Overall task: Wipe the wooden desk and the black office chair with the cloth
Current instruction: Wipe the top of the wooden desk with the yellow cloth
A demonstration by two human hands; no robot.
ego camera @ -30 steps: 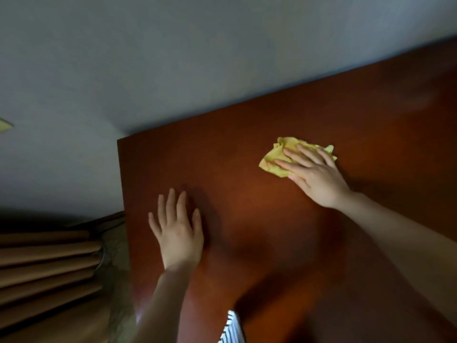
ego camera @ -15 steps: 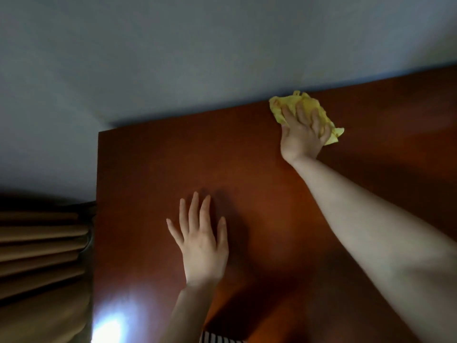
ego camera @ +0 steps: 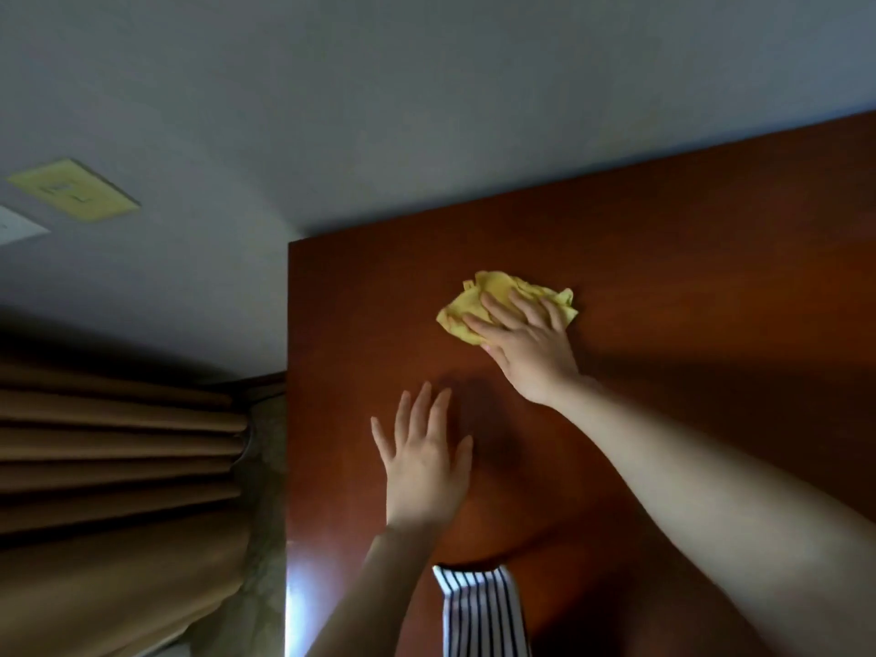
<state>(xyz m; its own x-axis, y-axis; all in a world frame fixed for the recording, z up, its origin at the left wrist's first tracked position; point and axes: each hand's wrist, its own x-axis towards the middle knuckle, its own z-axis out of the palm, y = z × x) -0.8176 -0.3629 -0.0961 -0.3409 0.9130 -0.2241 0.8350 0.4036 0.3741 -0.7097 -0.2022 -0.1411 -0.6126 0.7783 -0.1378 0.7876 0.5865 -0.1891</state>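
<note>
The reddish-brown wooden desk [ego camera: 687, 286] fills the right half of the view, its far edge against a grey wall. A crumpled yellow cloth [ego camera: 479, 303] lies on the desk near its far left corner. My right hand [ego camera: 526, 343] presses flat on the cloth with straight, spread fingers. My left hand [ego camera: 424, 462] rests flat on the bare desk top, closer to me and a little left of the cloth, fingers straight. The black office chair is out of view.
Brown pleated curtains [ego camera: 114, 457] hang left of the desk's left edge. A yellowish wall plate [ego camera: 71, 189] and a white plate [ego camera: 16, 225] sit on the grey wall [ego camera: 426, 97] at far left. A striped garment [ego camera: 479, 609] shows at the bottom.
My right hand has pulled the cloth back from the desk's far edge toward me and to the left. My left hand stays flat in about the same spot.
</note>
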